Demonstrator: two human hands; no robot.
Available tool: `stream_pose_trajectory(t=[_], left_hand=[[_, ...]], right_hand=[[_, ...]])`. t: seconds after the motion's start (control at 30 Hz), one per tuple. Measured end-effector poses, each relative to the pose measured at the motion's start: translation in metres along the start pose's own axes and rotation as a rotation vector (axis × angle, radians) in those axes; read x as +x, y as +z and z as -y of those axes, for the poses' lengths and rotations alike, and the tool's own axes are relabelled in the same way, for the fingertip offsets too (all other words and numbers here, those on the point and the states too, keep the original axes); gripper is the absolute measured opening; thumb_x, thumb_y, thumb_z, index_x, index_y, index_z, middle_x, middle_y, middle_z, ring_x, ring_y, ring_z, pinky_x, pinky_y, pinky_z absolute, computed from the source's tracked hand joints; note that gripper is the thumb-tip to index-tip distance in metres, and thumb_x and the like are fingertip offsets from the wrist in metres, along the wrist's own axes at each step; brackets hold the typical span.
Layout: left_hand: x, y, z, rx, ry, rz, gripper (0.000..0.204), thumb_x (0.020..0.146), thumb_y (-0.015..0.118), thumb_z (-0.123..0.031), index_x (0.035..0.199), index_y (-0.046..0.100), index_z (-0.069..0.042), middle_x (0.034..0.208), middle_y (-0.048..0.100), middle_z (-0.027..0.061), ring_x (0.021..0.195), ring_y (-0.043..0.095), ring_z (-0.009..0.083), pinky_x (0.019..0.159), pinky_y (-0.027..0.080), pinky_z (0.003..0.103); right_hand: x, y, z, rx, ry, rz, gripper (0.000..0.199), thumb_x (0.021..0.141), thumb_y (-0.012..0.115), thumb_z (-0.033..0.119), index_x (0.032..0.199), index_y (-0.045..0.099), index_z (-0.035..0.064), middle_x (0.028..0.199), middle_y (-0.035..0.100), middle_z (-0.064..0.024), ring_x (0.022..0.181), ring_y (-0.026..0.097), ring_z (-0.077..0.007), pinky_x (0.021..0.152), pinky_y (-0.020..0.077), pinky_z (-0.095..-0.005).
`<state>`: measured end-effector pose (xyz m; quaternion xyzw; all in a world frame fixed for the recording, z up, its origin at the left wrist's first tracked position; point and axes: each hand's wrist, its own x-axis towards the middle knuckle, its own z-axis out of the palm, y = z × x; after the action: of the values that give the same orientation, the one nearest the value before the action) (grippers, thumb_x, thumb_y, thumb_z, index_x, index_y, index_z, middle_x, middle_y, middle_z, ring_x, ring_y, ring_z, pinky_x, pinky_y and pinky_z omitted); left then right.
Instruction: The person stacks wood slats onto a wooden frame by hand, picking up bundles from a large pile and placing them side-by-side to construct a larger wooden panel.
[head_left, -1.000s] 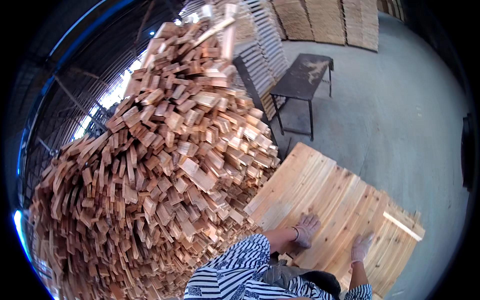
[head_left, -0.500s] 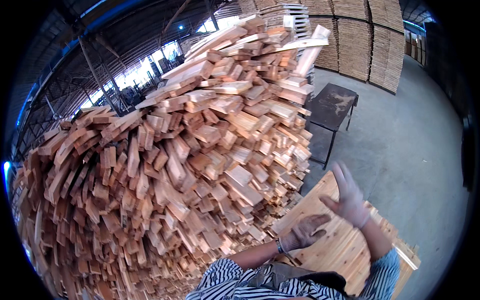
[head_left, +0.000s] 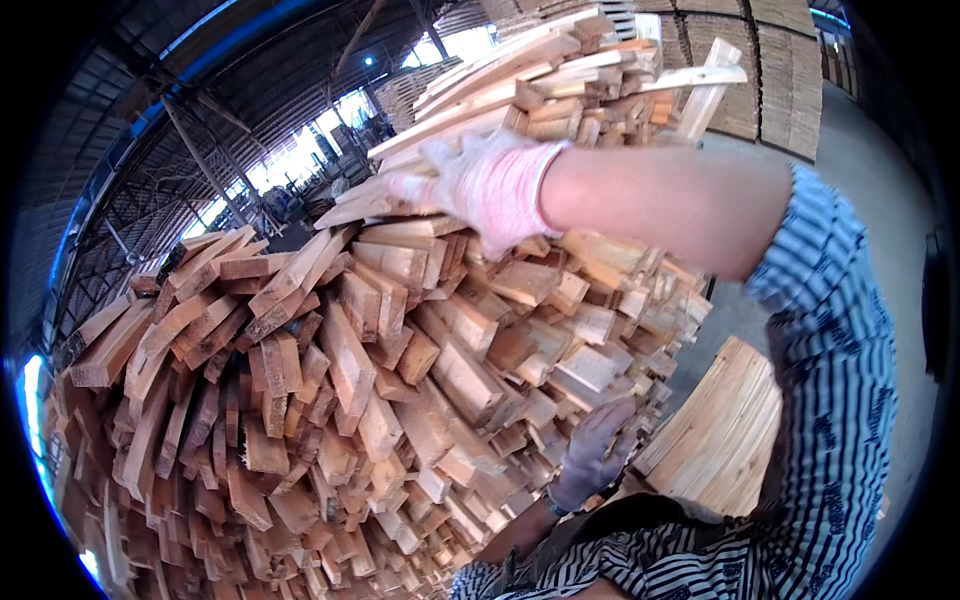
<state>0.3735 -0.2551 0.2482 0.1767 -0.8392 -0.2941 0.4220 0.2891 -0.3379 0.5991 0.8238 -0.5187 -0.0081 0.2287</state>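
Item: loose heap of short wooden slats [head_left: 380, 400]. Right hand [head_left: 490, 185], gloved, fingers closed on a slat [head_left: 420, 195] high on the heap; left hand [head_left: 595, 450], fingers spread, pressed against slat ends lower down. Risk: neighbouring slats may be dislodged and slide down.

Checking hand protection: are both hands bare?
No: the right hand, up on the wood pile, and the left hand, lower against it, both wear light work gloves.
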Motion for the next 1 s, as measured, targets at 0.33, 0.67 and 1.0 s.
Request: stream_pose_trajectory(t=[0.33, 0.67, 1.0], left_hand=[[-0.024, -0.005, -0.001, -0.018, -0.027, -0.127, 0.040, 0.088, 0.070, -0.005, 0.128, 0.064, 0.000, 0.126, 0.067, 0.0198, 0.116, 0.066, 0.0328, 0.100, 0.052, 0.039], [-0.031, 0.008, 0.019, -0.110, -0.045, -0.009, 0.042, 0.092, 0.067, -0.006, 0.133, 0.061, 0.000, 0.130, 0.065, 0.0201, 0.122, 0.063, 0.0289, 0.105, 0.049, 0.036], [-0.026, 0.007, 0.007, -0.269, -0.125, -0.102, 0.041, 0.093, 0.069, -0.011, 0.133, 0.062, -0.005, 0.130, 0.065, 0.0172, 0.122, 0.062, 0.0287, 0.104, 0.049, 0.039]], right_hand=[[0.037, 0.003, 0.009, -0.099, -0.059, 0.037, 0.109, 0.075, 0.084, 0.025, 0.163, 0.020, 0.0166, 0.137, 0.058, -0.0205, 0.114, 0.065, -0.0342, 0.093, 0.0559, -0.0475], [0.055, 0.025, -0.012, 0.010, -0.171, -0.129, 0.091, 0.080, 0.074, 0.026, 0.160, 0.030, 0.0293, 0.146, 0.049, -0.0204, 0.119, 0.062, -0.0403, 0.090, 0.0570, -0.0478], [0.006, 0.005, -0.007, 0.013, -0.138, -0.063, 0.087, 0.084, 0.068, 0.015, 0.160, 0.029, 0.0335, 0.146, 0.047, -0.0201, 0.089, 0.068, -0.0292, 0.065, 0.0593, -0.0358]])
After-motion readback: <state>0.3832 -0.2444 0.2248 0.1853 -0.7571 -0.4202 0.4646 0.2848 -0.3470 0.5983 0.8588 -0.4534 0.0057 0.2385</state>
